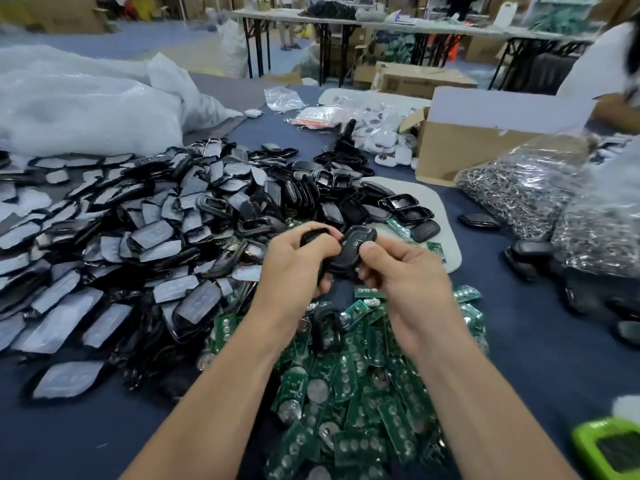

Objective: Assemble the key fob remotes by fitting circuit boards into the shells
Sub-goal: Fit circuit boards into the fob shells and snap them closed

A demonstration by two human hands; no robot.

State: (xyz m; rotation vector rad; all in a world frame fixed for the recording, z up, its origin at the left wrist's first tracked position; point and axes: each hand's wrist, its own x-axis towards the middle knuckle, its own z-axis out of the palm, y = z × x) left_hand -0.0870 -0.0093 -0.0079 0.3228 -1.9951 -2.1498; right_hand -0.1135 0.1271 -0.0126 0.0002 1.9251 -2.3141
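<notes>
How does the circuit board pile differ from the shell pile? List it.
The circuit board pile is green with silvery round spots; the shell pile is black with pale grey faces. The circuit board pile lies nearest the person; the shell pile spreads wider, to the left. Both are loose heaps on the dark blue table.

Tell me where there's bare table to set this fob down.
Bare blue cloth lies right of the circuit boards, before the ring bags, and at the near left below the shell pile. Centre and left are crowded.
</notes>
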